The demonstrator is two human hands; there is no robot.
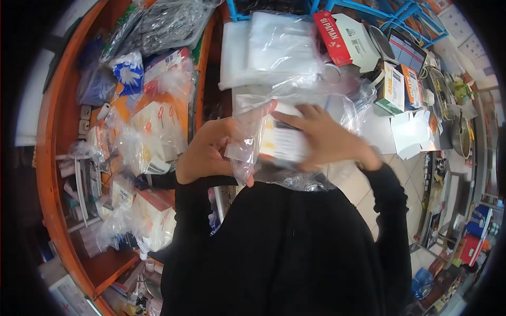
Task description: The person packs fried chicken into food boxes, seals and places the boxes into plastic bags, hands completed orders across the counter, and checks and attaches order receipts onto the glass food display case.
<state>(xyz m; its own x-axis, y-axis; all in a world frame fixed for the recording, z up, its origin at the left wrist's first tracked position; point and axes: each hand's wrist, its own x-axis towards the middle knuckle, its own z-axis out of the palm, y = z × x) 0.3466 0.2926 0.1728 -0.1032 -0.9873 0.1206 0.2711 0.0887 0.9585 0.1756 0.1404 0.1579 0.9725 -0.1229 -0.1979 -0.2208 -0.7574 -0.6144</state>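
In front of my chest, a small white box (282,143) with yellow and orange print is between my two hands. My right hand (332,138) grips its right side from above, slightly blurred by motion. A clear plastic bag (245,150) is around the left side of the box, and my left hand (206,150) is closed on it with fingers and thumb. How far the box sits inside the bag, I cannot tell. More clear plastic (308,181) hangs below the box, near my black top.
Stacked clear plastic bags (282,45) lie at the back of the counter, beside a red box (332,39). To the right are a green-and-white box (391,90) and an opened white carton (410,132). An orange wooden shelf (50,158) with bagged boxes (153,129) stands left.
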